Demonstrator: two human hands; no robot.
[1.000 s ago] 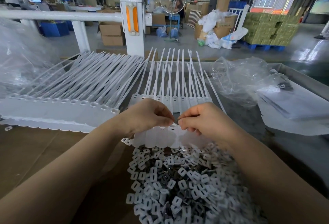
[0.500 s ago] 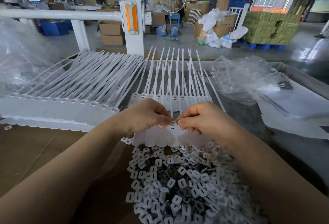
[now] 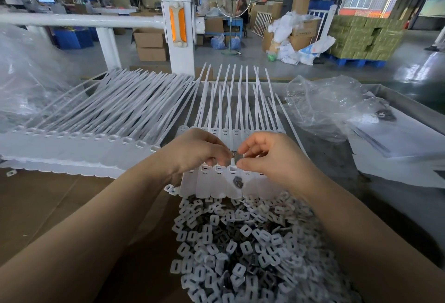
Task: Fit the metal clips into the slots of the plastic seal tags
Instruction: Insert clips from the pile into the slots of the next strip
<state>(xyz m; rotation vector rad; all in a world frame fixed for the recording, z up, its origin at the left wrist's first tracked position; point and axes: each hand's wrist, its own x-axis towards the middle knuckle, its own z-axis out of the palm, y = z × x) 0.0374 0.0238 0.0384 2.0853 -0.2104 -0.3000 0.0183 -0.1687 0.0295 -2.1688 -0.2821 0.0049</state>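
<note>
Two hands [image 3: 199,150], two clips [image 3: 238,181] — tags [image 3: 216,182] uncountable

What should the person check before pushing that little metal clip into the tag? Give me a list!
1. Clip in hand: ok. The left hand and right hand pinch a small metal clip between their fingertips.
2. Clip over a slot: ok. It sits just above the row of seal tags, near an open slot.
3. Clip turned the right way: cannot tell, too small and partly hidden.
4. Tags lying flat and lined up: ok.
5. Tags free of stray parts: not ok. A loose clip lies on the tags below the slot.
6. More clips ready: ok. A pile of clips sits nearer the person.
</note>
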